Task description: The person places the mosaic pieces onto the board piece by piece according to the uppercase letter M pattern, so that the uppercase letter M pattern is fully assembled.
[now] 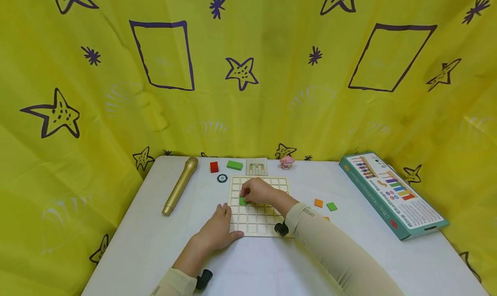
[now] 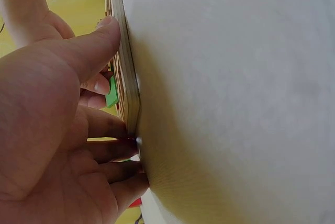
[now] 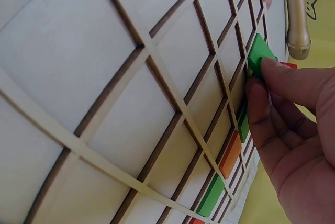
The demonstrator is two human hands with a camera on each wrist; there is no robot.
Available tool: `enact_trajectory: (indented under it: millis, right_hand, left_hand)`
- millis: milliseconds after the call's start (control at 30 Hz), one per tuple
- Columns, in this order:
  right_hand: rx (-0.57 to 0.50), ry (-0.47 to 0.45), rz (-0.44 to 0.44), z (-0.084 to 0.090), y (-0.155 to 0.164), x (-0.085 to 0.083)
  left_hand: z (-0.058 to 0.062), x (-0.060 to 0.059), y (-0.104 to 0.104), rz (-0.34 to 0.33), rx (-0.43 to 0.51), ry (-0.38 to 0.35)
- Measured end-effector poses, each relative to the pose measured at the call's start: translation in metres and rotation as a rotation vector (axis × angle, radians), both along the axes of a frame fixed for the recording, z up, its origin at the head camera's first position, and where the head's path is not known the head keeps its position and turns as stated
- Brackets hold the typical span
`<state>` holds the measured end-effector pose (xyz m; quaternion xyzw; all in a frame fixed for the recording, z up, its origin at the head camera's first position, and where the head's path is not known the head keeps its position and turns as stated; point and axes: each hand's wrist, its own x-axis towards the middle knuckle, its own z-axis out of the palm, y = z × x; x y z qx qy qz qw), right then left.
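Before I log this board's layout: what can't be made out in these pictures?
Head: part of the green tile and some board cells, behind the right hand.
Head: lower part of an orange tile, behind the right sleeve.
Head: card details, too small.
Right wrist: a red piece, cut off by the lower edge.

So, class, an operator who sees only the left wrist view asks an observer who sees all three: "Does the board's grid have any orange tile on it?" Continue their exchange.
Observer: Yes, the right wrist view shows an orange tile on the board, beside the right hand.
Operator: What lies on the table to the board's left?
Observer: A gold microphone, seen in the head view.
Operator: Any loose tiles to the board's right?
Observer: Yes, the head view shows a loose green tile on the table.
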<state>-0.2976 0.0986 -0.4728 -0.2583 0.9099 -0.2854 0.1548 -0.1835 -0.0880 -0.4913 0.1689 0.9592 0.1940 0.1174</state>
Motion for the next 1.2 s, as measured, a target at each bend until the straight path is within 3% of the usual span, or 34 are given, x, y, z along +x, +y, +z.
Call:
enact_trajectory:
  millis: [333, 1200]
  right_hand:
    - [0.048, 0.082, 0.006, -0.002, -0.003, 0.004]
    - [0.04, 0.061, -0.027, -0.002, 0.003, 0.014]
  left_hand:
    - [0.001, -0.001, 0.001, 0.008, -0.005, -0.004]
    - [0.001, 0.001, 0.002, 0.003, -0.005, 0.003]
